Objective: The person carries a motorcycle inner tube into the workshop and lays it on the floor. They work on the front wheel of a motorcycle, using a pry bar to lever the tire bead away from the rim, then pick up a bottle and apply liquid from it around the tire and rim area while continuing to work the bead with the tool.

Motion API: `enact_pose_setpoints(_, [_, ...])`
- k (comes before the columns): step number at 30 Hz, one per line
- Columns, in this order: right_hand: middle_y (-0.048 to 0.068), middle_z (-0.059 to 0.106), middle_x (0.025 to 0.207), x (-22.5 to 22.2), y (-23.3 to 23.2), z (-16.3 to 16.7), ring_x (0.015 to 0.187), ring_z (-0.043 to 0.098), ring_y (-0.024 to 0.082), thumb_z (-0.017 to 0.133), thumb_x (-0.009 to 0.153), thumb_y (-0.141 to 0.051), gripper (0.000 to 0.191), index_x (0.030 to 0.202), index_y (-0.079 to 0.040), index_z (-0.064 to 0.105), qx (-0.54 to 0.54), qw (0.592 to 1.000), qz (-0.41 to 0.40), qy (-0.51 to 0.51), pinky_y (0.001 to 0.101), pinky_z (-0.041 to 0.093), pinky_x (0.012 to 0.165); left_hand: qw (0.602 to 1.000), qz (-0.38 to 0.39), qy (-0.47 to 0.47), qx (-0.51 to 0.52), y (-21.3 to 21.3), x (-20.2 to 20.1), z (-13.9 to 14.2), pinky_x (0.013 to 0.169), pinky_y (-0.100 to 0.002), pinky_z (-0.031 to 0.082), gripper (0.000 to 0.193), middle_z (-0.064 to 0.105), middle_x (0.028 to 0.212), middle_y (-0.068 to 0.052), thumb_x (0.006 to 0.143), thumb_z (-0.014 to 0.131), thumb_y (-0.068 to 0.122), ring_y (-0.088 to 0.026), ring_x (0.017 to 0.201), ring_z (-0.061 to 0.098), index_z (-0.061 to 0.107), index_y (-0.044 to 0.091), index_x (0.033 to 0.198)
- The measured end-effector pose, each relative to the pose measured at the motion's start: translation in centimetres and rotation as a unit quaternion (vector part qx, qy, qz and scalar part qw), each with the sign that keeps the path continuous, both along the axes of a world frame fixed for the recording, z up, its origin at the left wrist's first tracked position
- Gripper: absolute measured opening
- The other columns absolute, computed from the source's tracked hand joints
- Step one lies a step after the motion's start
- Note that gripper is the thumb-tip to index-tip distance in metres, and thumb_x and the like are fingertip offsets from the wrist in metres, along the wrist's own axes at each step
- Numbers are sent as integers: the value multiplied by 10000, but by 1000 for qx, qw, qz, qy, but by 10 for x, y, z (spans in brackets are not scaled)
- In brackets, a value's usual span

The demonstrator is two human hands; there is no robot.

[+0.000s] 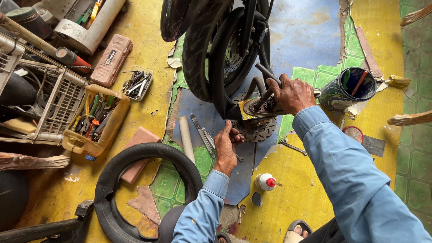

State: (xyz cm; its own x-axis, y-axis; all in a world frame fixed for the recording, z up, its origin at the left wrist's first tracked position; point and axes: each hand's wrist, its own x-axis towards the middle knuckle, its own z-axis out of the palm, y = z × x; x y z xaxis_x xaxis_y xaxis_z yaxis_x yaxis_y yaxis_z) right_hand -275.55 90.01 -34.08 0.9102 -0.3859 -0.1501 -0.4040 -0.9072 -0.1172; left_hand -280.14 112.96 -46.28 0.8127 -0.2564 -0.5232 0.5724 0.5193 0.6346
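Head view: everything sits around the motorcycle wheel (216,54), which stands upright on the yellow and green floor (292,198). At the wheel's base the right hand (292,93) is closed around a dark metal tool handle (268,72), just above a round metal part (258,107) pressed against the tyre. The left hand (226,146) hangs just below the wheel, fingers curled loosely beside a toothed brake disc (257,129) lying flat on the floor; whether it grips anything cannot be told. A pair of wrenches (202,132) lies left of that hand. A loose black tyre (135,189) lies well below and left of the wheel. A yellow tray of tools (96,119) sits far left. A paint can (351,87) stands right of the wheel. A small white bottle with a red cap (265,182) lies below it.
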Motion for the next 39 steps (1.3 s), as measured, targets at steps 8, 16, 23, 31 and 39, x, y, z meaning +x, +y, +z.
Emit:
enact_pose_setpoints(8, [264,694,767,0,2,1,790,700,459,396,1038,-661,657,1125,-71,670,5,1000,0,-6,601,519,756,1000,0,-3,-5,0,1,-1,644,-342,555,408,573,653,-25,952,682,442,-154,633,602,618,89,759])
enact_pose_setpoints(16, [268,688,768,2,1,2,792,695,465,405,1039,-660,659,1121,-62,670,2,1000,2,-10,599,520,745,1000,0,-1,-2,-1,2,-1,637,-343,553,404,560,638,-23,961,671,434,-161,623,607,613,93,753])
enact_pose_setpoints(23, [265,691,766,-4,2,-3,795,698,462,411,1034,-654,655,1116,-58,670,1,1000,0,-9,599,518,748,1000,3,-5,-9,0,-4,-7,652,-337,554,399,581,669,-21,957,677,435,-149,648,603,622,88,769])
enact_pose_setpoints(31, [267,687,762,-4,2,-5,778,699,462,424,1042,-651,654,1100,-49,674,-3,1000,0,-9,592,526,728,1000,1,0,-12,0,-5,-9,653,-337,557,398,582,674,-23,954,683,436,-150,647,602,623,88,770])
enact_pose_setpoints(39, [266,686,743,-2,1,-6,765,701,458,423,1041,-652,655,1111,-52,675,-2,1000,0,-11,591,527,729,1000,-6,-1,-4,0,-2,-7,648,-333,561,401,584,662,-24,959,676,434,-150,635,606,624,86,767])
